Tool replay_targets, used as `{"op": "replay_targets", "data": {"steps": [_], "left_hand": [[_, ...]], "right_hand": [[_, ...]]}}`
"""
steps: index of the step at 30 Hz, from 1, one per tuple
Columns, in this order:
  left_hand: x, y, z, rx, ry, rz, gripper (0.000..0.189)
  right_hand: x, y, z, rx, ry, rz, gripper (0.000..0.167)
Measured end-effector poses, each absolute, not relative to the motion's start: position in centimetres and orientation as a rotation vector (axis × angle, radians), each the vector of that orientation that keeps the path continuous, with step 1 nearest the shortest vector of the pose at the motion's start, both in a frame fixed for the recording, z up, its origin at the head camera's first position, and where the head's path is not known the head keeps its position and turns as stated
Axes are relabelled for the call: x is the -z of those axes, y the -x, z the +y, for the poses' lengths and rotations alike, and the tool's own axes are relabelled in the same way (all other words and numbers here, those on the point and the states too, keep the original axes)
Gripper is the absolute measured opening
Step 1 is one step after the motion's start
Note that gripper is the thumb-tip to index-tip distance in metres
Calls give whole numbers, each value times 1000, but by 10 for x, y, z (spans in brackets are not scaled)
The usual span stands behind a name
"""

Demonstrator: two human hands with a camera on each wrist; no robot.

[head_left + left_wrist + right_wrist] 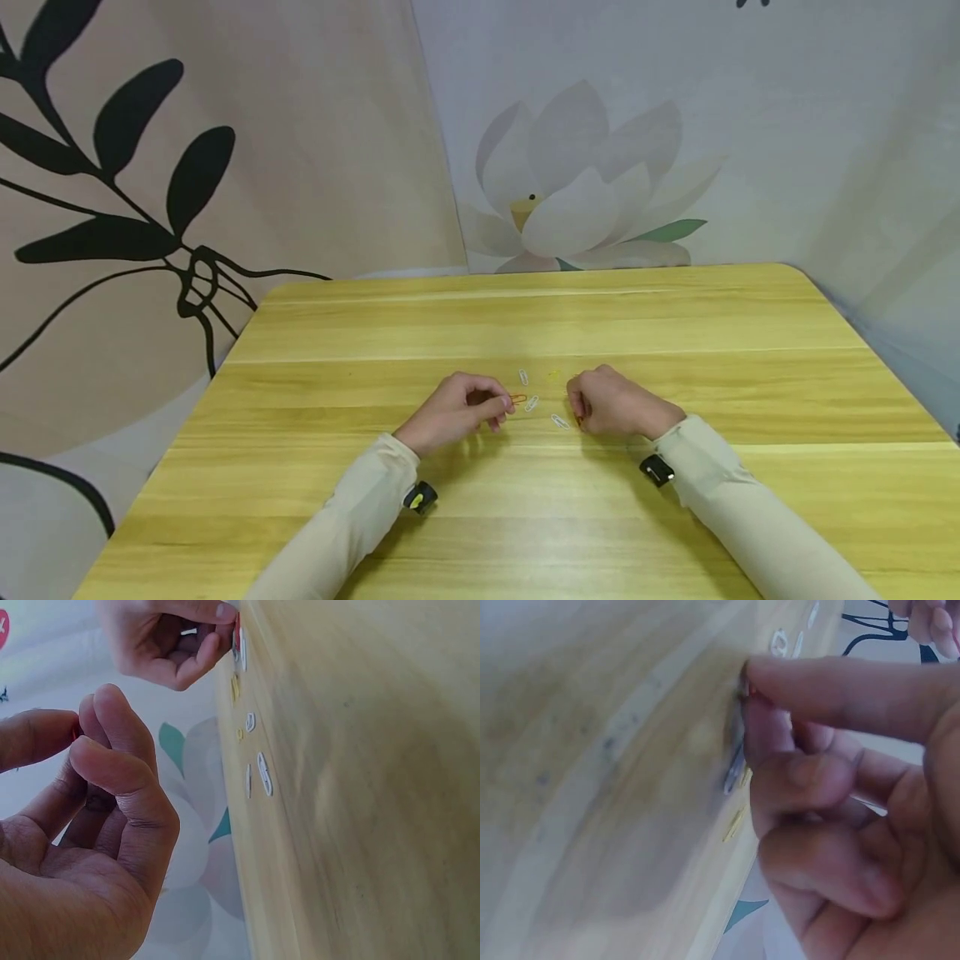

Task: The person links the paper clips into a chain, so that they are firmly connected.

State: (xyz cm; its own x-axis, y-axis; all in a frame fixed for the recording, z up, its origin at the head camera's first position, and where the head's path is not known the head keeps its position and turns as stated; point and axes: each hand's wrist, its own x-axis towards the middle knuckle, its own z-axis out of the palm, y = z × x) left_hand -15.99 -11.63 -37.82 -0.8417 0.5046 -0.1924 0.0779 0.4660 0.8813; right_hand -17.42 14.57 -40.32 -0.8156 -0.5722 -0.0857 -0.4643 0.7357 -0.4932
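Note:
My left hand (459, 410) pinches an orange-red paper clip (519, 399) between thumb and fingertips, just above the table. To its right, my right hand (621, 403) is down at the tabletop, thumb and index finger pinching a red paper clip (237, 628) that the fingers mostly cover. Between the hands lie white paper clips: one at the back (523, 377), one beside the left fingertips (532, 404), and another (559, 422) close to the right fingers. A small yellow paper clip (733, 825) lies near the right hand's curled fingers.
The wooden table (480, 517) spreads wide around both hands. Behind it hangs a pale cloth backdrop (345, 167) printed with a flower and dark leaves. A small black device (657, 470) sits at the right wrist, another (421, 497) at the left.

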Motion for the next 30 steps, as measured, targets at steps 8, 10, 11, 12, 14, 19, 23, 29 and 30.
{"op": "replay_targets", "data": {"steps": [8, 10, 11, 12, 14, 19, 23, 29, 30], "left_hand": [[376, 159, -118, -1367, -459, 2288, 22], [377, 159, -118, -1371, -458, 2284, 22], [377, 158, -118, -1372, -459, 2283, 22], [377, 158, -118, -1373, -458, 2282, 22], [378, 159, -118, -1374, -460, 2281, 22], [378, 159, -118, -1366, -466, 2290, 22], [378, 159, -118, -1361, -466, 2294, 22], [378, 160, -117, -1355, -469, 2292, 22], [378, 160, -117, -1353, -470, 2292, 22]], "right_hand": [[407, 170, 143, 734, 806, 2813, 22], [408, 169, 140, 736, 815, 2825, 23], [408, 169, 139, 739, 815, 2827, 24], [408, 169, 138, 746, 810, 2823, 24], [407, 168, 136, 751, 809, 2814, 25], [406, 169, 135, 763, 781, 2773, 26], [407, 169, 138, 792, 778, 2766, 24], [407, 167, 144, 863, 794, 2763, 18], [405, 166, 144, 895, 774, 2739, 17]]}}
